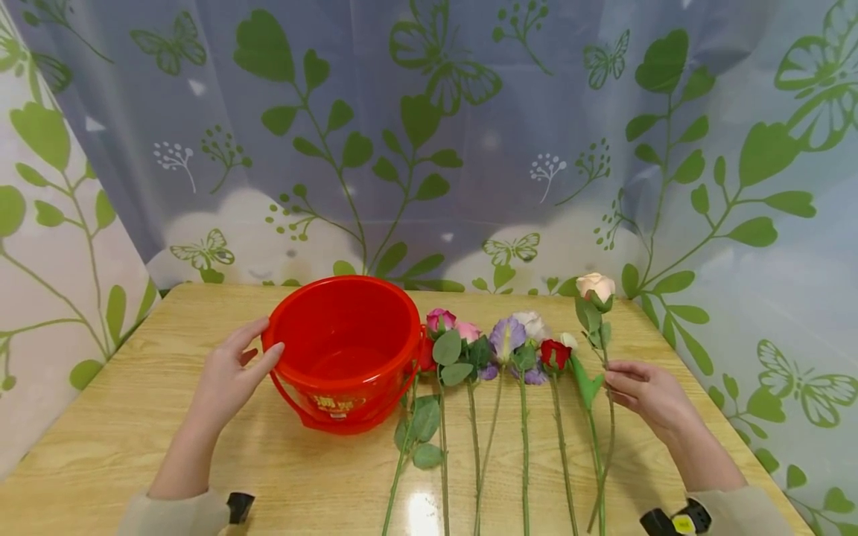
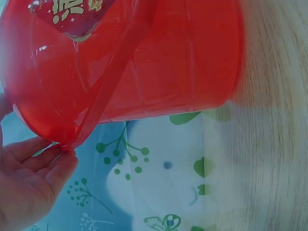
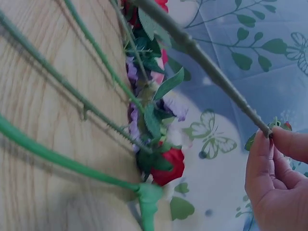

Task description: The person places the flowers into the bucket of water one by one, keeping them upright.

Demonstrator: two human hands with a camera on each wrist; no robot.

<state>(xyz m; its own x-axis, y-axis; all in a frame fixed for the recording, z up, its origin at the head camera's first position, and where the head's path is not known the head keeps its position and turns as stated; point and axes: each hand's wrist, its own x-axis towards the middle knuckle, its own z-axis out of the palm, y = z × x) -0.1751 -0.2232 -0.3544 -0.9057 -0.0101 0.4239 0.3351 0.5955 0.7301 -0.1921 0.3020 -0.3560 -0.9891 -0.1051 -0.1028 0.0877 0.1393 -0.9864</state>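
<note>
A red plastic bucket [image 1: 345,406] stands upright on the table, its inside visible from above. My left hand [image 1: 231,376] holds the bucket's rim at the left side, near the handle's joint; the left wrist view shows the fingers [image 2: 60,161] against the rim there. Between thumb and fingertips, my right hand [image 1: 650,394] pinches the stem of a pale peach rose [image 1: 595,286], whose bloom points away from me. In the right wrist view that stem [image 3: 211,70] slants up from the fingers. A row of artificial flowers lies between the hands, including a red rose [image 1: 555,353] and a purple iris [image 1: 507,336].
The flowers lie side by side on the wooden table [image 1: 201,313], blooms toward the back and stems toward me. A pink rose [image 1: 440,320] and several leaves touch or lie close to the bucket's right side. Patterned curtain [image 1: 375,164] hangs behind and at both sides.
</note>
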